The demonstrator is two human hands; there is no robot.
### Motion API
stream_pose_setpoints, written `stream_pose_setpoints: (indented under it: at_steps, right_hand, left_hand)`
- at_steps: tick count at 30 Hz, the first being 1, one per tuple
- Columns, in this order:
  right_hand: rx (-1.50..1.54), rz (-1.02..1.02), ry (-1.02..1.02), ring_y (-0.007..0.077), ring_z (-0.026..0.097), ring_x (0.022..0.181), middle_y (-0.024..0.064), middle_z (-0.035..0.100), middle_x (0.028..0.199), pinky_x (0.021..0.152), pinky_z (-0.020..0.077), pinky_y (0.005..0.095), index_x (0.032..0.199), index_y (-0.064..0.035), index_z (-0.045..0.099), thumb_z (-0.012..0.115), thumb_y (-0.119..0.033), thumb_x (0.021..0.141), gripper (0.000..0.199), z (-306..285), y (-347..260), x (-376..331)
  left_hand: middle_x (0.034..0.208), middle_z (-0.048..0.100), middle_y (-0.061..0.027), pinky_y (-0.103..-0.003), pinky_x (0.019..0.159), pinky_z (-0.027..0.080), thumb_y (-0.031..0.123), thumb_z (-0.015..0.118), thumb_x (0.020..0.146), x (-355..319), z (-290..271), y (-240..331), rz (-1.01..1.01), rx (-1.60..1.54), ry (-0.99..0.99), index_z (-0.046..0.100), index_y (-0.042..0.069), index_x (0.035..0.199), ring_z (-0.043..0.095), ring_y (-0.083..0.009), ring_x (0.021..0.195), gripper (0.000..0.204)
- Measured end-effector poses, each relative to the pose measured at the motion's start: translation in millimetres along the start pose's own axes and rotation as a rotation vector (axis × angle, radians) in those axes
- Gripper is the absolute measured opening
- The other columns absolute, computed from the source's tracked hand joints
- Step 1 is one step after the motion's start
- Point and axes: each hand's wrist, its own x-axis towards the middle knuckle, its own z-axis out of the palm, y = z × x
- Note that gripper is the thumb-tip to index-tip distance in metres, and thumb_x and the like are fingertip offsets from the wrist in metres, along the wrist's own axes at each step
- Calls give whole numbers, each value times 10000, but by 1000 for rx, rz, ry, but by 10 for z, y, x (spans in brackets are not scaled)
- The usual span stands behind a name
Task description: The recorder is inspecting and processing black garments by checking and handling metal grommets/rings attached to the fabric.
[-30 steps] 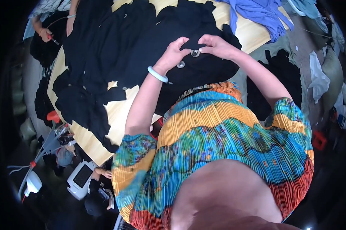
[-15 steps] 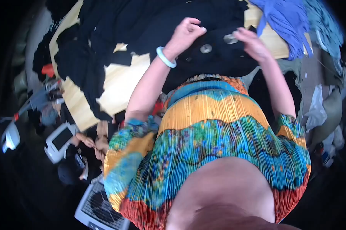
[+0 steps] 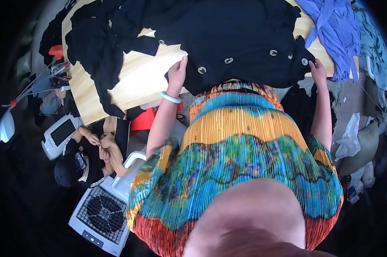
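A black garment (image 3: 236, 38) with several silver buttons lies spread across the wooden table (image 3: 138, 81). My left hand (image 3: 177, 73), with a pale bangle on the wrist, grips the garment's lower left edge. My right hand (image 3: 318, 69) pinches its lower right edge near a button. Both arms are stretched wide apart, holding the cloth flat at the table's near edge. My pleated multicoloured top fills the lower picture.
More black cloth (image 3: 95, 51) is piled on the table's left part. A blue garment (image 3: 335, 30) lies at the far right. Another person (image 3: 95, 150) crouches on the floor at lower left beside a white fan heater (image 3: 101, 212). Pale clothes (image 3: 352, 137) lie heaped on the right.
My hands were together at the buttons in the garment's middle; they have moved apart to its left and right edges, spreading it flat. The view has shifted.
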Motion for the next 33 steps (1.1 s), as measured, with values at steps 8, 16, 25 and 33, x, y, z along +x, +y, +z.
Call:
stream_pose_setpoints:
  at_steps: [8, 16, 25, 33]
  right_hand:
    - [11, -325, 212, 337, 506, 954, 194, 531, 1014, 820, 410, 368, 1061, -21, 504, 608, -163, 756, 353, 93, -701, -258]
    - [325, -629, -19, 200, 590, 803, 117, 568, 924, 708, 470, 277, 998, -33, 559, 596, -116, 765, 250, 149, -1862, -699]
    - [974, -591, -273, 376, 474, 991, 233, 400, 1093, 808, 427, 374, 1151, 56, 278, 747, -283, 583, 811, -159, -2188, -1514]
    - [1285, -314, 44, 105, 554, 816, 106, 627, 866, 734, 449, 287, 955, 11, 547, 649, -77, 713, 277, -840, -1064, -1869]
  left_hand:
    - [851, 587, -68, -257, 747, 403, 261, 646, 747, 287, 132, 24, -52, -232, -236, 575, 14, 809, 525, -137, 813, 265]
    - [658, 379, -31, -246, 598, 363, 100, 560, 790, -174, 252, 554, 625, -76, 391, 411, 10, 737, 367, -113, 625, 182]
    - [799, 504, -16, -213, 696, 377, 62, 471, 848, -1558, 758, 1672, 998, 79, -140, 468, 18, 854, 445, -86, 733, 44]
    - [1056, 480, -127, -281, 857, 366, 33, 498, 821, -2243, 1619, 2010, 1273, 131, -636, 469, -16, 984, 474, -202, 968, 172]
